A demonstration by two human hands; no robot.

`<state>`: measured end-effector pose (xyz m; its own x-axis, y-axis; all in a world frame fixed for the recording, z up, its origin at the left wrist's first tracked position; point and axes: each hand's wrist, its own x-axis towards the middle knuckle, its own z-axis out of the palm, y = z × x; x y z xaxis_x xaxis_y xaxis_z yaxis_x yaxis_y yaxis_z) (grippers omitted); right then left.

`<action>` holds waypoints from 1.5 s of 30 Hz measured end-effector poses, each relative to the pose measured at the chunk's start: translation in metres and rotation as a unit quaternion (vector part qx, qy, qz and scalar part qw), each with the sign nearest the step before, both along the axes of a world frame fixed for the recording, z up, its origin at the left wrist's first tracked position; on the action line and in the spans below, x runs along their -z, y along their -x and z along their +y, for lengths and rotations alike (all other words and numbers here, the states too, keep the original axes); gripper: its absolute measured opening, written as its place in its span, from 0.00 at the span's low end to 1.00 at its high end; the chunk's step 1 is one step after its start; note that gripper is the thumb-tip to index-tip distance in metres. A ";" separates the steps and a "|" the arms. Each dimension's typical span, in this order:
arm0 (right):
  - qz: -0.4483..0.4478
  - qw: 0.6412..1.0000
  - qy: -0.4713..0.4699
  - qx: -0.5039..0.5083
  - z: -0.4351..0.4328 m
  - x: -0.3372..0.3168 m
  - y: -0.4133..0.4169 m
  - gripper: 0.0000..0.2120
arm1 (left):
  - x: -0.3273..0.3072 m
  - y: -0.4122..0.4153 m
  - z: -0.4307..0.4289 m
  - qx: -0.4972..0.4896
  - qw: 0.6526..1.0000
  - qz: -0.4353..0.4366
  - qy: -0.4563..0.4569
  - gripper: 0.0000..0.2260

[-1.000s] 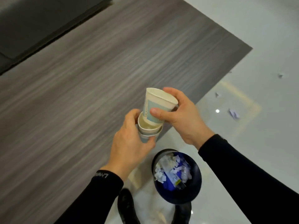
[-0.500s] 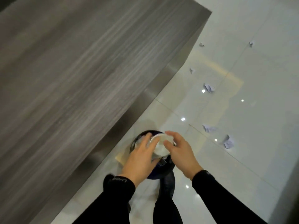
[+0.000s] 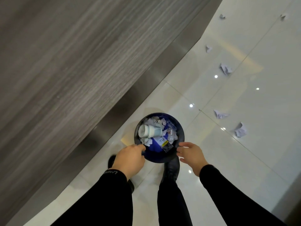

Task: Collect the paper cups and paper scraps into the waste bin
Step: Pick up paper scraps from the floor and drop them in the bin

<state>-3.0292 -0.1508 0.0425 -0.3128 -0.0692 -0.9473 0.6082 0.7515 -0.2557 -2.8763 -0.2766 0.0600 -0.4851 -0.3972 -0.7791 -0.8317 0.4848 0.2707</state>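
The waste bin (image 3: 182, 128) stands on the floor (image 3: 244, 168), close beside the long edge of the desk (image 3: 73, 62) and just ahead of the person's shoes (image 3: 171, 170). Inside it, a nested stack of paper cups (image 3: 149, 131) lies on its side on top of a heap of torn paper scraps (image 3: 160, 123) and a blue packet, so the cup part of the job looks done as far as this view shows; no cup is visible on the stretch of desk in view.

The left hand (image 3: 130, 158) sits at the bin's near-left rim with its fingers curled under; whether they grip the rim or only touch it cannot be told. The right hand (image 3: 191, 154) hovers just beside the near-right rim, fingers apart and gently bent, holding nothing.

What is left lies on the floor, well away from the bin and the desk edge: six crumpled scraps, among them one nearest the bin (image 3: 219, 114), another beside it (image 3: 240, 130), one farther out (image 3: 225, 69), and small ones beyond (image 3: 208, 48). The task seems past its midpoint, with these scraps not yet gathered.
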 end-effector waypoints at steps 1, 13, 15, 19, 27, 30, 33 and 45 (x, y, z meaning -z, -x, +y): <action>0.009 1.000 0.014 -0.002 -0.001 0.000 0.000 0.13 | -0.002 0.003 0.001 -0.013 1.000 0.009 0.003 0.16; 0.108 0.991 0.082 0.020 0.046 -0.027 0.062 0.08 | -0.032 0.080 0.022 -0.037 0.997 0.047 0.052 0.13; 0.115 0.989 0.077 0.050 0.074 -0.036 0.073 0.07 | -0.039 0.099 0.035 -0.027 0.998 0.046 0.039 0.13; 0.136 0.984 0.052 0.105 0.140 -0.055 0.091 0.08 | -0.052 0.139 0.069 0.022 0.997 0.069 0.013 0.12; 0.170 0.970 0.002 0.176 0.205 -0.070 0.127 0.08 | -0.055 0.200 0.119 0.081 0.991 0.103 -0.001 0.13; 0.177 0.969 0.002 0.169 0.201 -0.065 0.146 0.08 | -0.048 0.215 0.119 0.081 0.991 0.108 -0.003 0.13; 0.181 0.970 -0.003 0.162 0.194 -0.059 0.168 0.07 | -0.037 0.233 0.114 0.102 0.989 0.106 0.008 0.13; 0.202 0.968 -0.007 0.145 0.157 0.040 0.290 0.10 | 0.069 0.357 0.075 0.120 0.986 0.104 0.056 0.15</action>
<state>-3.3192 0.0060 0.0023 -0.6627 0.0897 -0.7435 0.6470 0.5685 -0.5082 -3.2335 -0.2016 -0.0091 -0.7204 -0.3288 -0.6107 -0.6214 0.6970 0.3578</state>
